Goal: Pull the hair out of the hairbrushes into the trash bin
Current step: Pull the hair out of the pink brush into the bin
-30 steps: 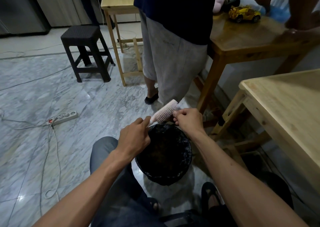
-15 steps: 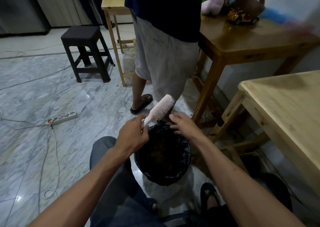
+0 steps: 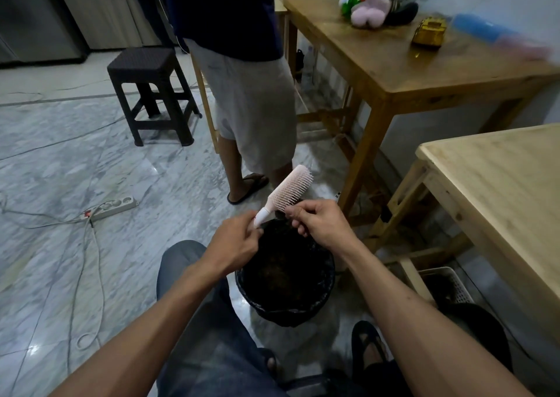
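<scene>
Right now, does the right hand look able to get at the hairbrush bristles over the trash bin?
Probably yes. The right hand is already pinching at the lower bristles of the hairbrush, which the left hand holds by the handle above the trash bin; nothing blocks it.

My single head-worn wide-angle view, looking forward and down from seated height, close over the trash bin, floor beyond.

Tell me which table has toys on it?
The darker brown table farther back, beside the standing person. It holds a pink plush toy and a yellow toy car. The pale table nearer you shows only bare wood.
</scene>
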{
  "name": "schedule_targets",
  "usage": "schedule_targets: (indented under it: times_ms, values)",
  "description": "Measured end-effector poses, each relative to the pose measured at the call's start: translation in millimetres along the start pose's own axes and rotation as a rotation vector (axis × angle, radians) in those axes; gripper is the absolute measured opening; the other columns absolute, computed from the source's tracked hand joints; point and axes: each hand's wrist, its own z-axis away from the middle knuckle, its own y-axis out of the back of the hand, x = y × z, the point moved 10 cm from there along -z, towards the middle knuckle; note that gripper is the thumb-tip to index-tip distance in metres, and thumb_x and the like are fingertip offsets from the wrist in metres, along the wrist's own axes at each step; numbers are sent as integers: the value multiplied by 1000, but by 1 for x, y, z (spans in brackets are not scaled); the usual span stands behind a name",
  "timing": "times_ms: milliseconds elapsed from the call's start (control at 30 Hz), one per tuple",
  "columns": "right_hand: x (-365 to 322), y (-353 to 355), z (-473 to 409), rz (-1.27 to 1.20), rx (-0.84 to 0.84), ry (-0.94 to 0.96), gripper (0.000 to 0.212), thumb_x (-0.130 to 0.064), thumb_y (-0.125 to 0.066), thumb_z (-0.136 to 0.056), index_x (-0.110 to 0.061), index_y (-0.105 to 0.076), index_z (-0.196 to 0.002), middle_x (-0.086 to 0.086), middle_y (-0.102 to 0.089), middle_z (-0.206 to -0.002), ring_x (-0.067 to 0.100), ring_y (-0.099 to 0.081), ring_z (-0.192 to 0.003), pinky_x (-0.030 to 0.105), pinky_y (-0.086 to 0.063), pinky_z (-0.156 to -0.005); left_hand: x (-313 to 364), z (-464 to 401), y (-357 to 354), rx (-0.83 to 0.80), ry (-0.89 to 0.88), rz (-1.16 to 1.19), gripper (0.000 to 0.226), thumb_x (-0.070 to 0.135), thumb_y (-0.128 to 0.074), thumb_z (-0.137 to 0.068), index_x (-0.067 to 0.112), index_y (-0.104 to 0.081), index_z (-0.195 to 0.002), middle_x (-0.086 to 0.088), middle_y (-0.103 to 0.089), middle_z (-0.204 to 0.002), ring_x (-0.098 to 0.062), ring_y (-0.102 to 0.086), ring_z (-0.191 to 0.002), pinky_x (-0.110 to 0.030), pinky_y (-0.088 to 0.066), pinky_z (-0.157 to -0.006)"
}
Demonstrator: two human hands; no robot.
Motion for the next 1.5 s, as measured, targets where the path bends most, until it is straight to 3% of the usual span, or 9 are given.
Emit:
schedule_targets:
  times_ms: [267,367,533,767,900,1033,1167,1400,1500]
  values:
    - [25,34,3,-37,169,-66,21,-19,-69,-100,-8,-78,-84,-4,-66,-62,8,-56,-55,16,-46,-49,-21,-2,32,228,145,-207,16,22,-51,-91,17,-60,-103,-7,-63,-78,-30,-57,-68,-35,-37,-54]
    - [32,11,6,83,-41,-161,23,-1,-54,-104,2,-72,-119,11,-75,-100,13,-67,-75,18,-58,-64,-18,-1,35,257,153,-222,18,34,-52,-92,19,-61,-95,-4,-64,-75,-30,-58,-69,-34,-36,-54]
    - [29,-13,11,337,-223,-318,80,14,-49,-93,-25,-34,-161,9,-39,-159,25,-69,-108,36,-66,-69,-11,-2,29,254,123,-224,22,41,-51,-94,21,-59,-89,-1,-61,-74,-26,-54,-66,-33,-33,-54]
    - [6,15,-4,552,27,-85,21,-28,-72,-96,-22,-78,-115,-8,-81,-95,8,-73,-92,27,-57,-79,-11,-1,27,239,95,-170,21,46,-50,-94,28,-56,-101,1,-65,-75,-22,-58,-63,-32,-38,-51]
    - [-1,8,-1,632,-2,-65,35,-9,-66,-95,-21,-73,-127,-6,-71,-123,12,-66,-113,31,-54,-94,-11,0,22,210,100,-153,32,56,-40,-98,30,-57,-98,1,-66,-76,-24,-61,-70,-38,-50,-61]
    - [-2,15,0,492,84,-83,22,-36,-60,-100,-27,-78,-109,-9,-79,-92,10,-71,-89,30,-52,-76,-7,1,17,193,66,-113,35,48,-30,-103,31,-49,-79,-3,-63,-67,-28,-60,-65,-42,-49,-60]
    - [11,2,-4,-10,38,-205,16,-30,-63,-98,-25,-72,-110,-1,-78,-108,17,-75,-101,39,-58,-96,-8,0,16,189,79,-108,41,45,-34,-103,20,-54,-78,-3,-61,-66,-27,-58,-63,-40,-43,-57]
    - [-1,20,0,-124,216,-174,24,-21,-72,-98,-3,-73,-81,6,-70,-68,16,-64,-59,24,-58,-56,5,5,2,99,-68,-113,29,46,-50,-96,21,-65,-97,6,-60,-64,-16,-58,-61,-42,-50,-59]
    - [-1,24,0,9,217,-148,31,-23,-70,-99,-11,-72,-71,0,-67,-61,14,-60,-57,28,-54,-61,-1,3,0,83,-16,-94,29,44,-49,-98,22,-67,-93,6,-61,-65,-14,-57,-63,-39,-47,-59]
